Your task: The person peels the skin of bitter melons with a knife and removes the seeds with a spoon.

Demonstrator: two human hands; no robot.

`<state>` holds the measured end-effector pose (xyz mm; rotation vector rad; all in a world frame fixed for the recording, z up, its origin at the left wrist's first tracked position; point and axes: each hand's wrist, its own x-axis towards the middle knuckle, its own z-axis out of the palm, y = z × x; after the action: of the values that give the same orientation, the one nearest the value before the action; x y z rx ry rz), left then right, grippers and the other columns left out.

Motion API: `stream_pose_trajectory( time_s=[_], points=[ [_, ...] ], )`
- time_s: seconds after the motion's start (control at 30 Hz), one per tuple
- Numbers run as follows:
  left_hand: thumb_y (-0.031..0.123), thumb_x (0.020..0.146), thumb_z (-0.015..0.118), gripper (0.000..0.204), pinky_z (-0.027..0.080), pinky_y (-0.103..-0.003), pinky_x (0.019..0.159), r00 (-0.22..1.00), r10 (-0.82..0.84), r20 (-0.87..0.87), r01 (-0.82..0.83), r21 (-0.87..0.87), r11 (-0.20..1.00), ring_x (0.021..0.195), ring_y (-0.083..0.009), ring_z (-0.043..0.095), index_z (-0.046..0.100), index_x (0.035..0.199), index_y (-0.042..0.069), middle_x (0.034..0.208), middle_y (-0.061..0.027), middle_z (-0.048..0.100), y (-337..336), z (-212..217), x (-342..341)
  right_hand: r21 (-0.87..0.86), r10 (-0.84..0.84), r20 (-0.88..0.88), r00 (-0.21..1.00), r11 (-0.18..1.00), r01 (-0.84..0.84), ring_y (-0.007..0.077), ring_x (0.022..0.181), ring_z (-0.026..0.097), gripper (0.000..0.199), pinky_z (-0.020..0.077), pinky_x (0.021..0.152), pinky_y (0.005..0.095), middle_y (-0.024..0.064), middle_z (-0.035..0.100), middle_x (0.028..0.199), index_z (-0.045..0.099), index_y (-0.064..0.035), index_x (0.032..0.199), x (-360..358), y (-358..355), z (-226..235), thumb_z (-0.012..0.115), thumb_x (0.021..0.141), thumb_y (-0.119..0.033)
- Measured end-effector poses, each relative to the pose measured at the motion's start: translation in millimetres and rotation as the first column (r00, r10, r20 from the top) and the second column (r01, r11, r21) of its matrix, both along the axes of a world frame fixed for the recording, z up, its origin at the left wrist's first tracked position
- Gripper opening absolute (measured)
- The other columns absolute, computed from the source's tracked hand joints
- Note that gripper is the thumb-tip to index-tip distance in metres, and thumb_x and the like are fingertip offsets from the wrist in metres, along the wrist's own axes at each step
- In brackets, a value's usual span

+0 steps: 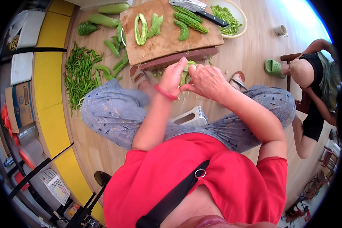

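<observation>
Just in front of the cutting board's near edge, my left hand point(172, 79) and my right hand point(209, 81) close together around a pale green piece of bitter melon point(190, 66). Fingers hide much of it. On the wooden cutting board point(159, 51) lie a hollowed bitter melon half point(137, 29) and a paler cut piece point(155, 26). Further right are several bumpy bitter melons point(190, 19). A knife point(206, 16) with a black handle rests across the far right corner. Beyond it, a pale bowl point(245, 24) holds sliced green strips point(225, 17).
Left of the board are green and red chili peppers point(81, 68), long green gourds point(104, 20) and more bitter melons point(121, 64). Scraps lie under my hands. A white stool point(193, 117) sits between my legs. At right are a mug point(281, 30) and a seated person point(311, 72); yellow cabinets point(48, 79) line the left.
</observation>
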<state>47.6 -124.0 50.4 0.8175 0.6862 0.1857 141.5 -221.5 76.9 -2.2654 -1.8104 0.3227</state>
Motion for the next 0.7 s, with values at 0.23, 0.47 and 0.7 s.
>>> stream_pose_trajectory(
  time_s=[0.23,0.47,0.7],
  points=[
    [0.033,0.092,0.036,0.042,0.048,-0.039,0.08,0.999,-0.029,0.037,0.036,-0.202,0.979,0.096,-0.032,0.056,0.051,0.102,-0.006,0.102,-0.0225,0.056,15,-17,-4,-0.179,0.174,-0.115,0.978,0.965,-0.193,0.0269,0.057,0.06,0.042,0.0466,0.048,0.0378,0.012,0.058,0.059,0.051,-0.0039,0.074,-12,-10,-16,0.053,0.077,-0.046],
    [0.032,0.092,0.034,0.042,0.048,-0.033,0.078,0.991,0.06,0.119,-0.059,-0.009,0.998,0.094,-0.0255,0.057,0.051,0.104,-0.004,0.101,-0.0216,0.057,26,-15,-3,-0.152,-0.005,-0.211,0.978,0.988,-0.028,0.0319,0.06,0.06,0.03,0.0466,0.055,0.0417,0.0161,0.059,0.062,0.053,-0.0044,0.077,-10,-15,-21,0.053,0.079,-0.034],
    [0.031,0.092,0.037,0.038,0.049,-0.026,0.067,0.989,0.058,0.136,-0.044,-0.099,0.994,0.081,-0.018,0.06,0.05,0.102,-0.003,0.093,-0.0146,0.06,10,-11,-2,-0.016,-0.23,-0.567,0.791,0.963,0.269,0.0381,0.063,0.057,0.027,0.044,0.058,0.0456,0.021,0.057,0.063,0.049,0.0001,0.086,3,0,-23,0.052,0.079,-0.026]
  ],
)
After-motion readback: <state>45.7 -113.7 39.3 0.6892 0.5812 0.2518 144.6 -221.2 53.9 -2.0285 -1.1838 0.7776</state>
